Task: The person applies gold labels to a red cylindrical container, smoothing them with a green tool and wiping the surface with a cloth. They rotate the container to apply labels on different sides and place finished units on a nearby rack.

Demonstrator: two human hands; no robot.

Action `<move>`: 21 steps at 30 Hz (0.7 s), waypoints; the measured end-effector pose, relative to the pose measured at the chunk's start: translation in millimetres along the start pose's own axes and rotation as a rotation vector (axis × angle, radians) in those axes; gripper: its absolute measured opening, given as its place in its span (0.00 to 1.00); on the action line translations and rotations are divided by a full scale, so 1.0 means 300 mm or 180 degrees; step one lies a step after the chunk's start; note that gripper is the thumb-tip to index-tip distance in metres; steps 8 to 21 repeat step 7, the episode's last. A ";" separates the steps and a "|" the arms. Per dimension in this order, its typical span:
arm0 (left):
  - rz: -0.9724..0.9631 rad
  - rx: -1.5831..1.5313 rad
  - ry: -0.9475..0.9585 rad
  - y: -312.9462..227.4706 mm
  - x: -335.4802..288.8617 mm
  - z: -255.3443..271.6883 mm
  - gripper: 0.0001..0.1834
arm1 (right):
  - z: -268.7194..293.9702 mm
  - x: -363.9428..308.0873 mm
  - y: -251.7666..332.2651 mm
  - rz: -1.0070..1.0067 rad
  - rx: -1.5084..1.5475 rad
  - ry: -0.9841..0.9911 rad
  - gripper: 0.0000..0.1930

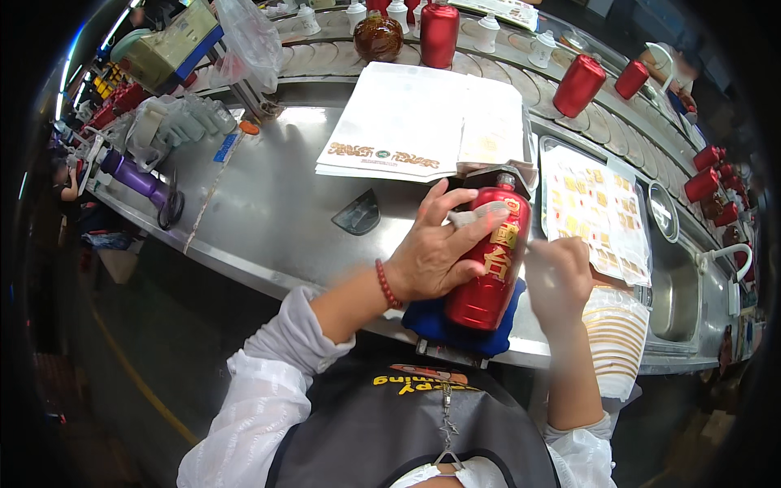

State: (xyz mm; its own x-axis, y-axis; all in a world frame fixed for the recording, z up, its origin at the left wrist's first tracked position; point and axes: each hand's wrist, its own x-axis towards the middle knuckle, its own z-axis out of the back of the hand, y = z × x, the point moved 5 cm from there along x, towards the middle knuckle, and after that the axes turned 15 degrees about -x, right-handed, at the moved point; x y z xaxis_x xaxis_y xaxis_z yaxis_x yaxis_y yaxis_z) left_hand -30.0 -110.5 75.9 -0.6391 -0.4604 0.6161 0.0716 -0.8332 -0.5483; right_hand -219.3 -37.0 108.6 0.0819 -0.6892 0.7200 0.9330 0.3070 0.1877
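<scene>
A red bottle (482, 293) with gold raised characters leans on a folded blue cloth (423, 319) at the bench's front edge. Across its upper left side lies my left hand (435, 252), thumb and fingers pressed on the glass to hold it. A pale cover wraps one of its fingertips, near the gold lettering. To the bottle's right is my right hand (561, 272), smeared by motion; its fingers look bent, but whether they hold anything is hidden. Beyond my right hand lies a sheet of gold labels (598, 203) on a metal tray.
White printed sheets (399, 114) lie behind the bottle. Left of it is a dark flat piece (358, 213). A slatted conveyor (521, 81) carries red bottles (579, 85) and white stoppers. A purple flask (134, 175) stands left, a sink (677, 305) right. Gold-striped strips (616, 333) hang near my right forearm.
</scene>
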 end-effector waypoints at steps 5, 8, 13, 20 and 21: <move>0.0636 -0.0518 -0.0147 -0.075 -0.211 -0.060 0.58 | -0.013 0.133 0.060 0.0625 0.0843 0.1449 0.14; 0.0844 -0.0227 -0.0079 -0.098 -0.225 -0.092 0.61 | -0.098 0.193 -0.072 -0.0608 0.1208 0.1199 0.08; 0.0844 -0.0227 -0.0079 -0.098 -0.225 -0.092 0.61 | -0.098 0.193 -0.072 -0.0608 0.1208 0.1199 0.08; 0.0844 -0.0227 -0.0079 -0.098 -0.225 -0.092 0.61 | -0.098 0.193 -0.072 -0.0608 0.1208 0.1199 0.08; 0.0844 -0.0227 -0.0079 -0.098 -0.225 -0.092 0.61 | -0.098 0.193 -0.072 -0.0608 0.1208 0.1199 0.08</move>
